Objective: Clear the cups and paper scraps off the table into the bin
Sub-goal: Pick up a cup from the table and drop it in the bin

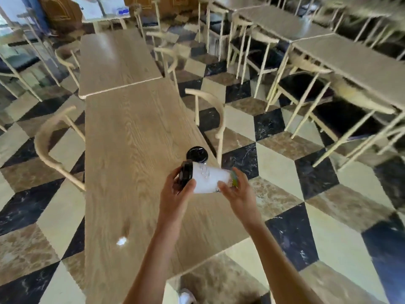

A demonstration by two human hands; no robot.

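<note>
Looking down the long light-oak wooden table (135, 137), which runs from the bottom edge away up the frame and butts against a second matching wood-grain table (116, 60) at its far end. Checkered marble floor of cream, brown and black tiles (291, 187) on both sides. Pale curved-back wooden chair (54, 145) tucked at the table's left edge, another pale chair (210, 119) at its right edge. More tables and chairs further right, blurred.

White paper cup with a black plastic lid (206, 177) is off the table surface, held on its side above the right half of the table, lid end pointing left, base end right. Some coloured print near the base, too blurred to read.

Left hand (175, 187) wraps the lid end, thumb across the cup wall, fingers behind the lid. Right hand (236, 189) grips the base end, fingers curled over it. Both hands closed on the same cup.

Second cup with a black lid (196, 154) stands upright on the table just behind the held one, near the right edge.

Small white paper scrap (121, 240) lies on the table nearer the camera, left of the left forearm, well apart from both cups.
</note>
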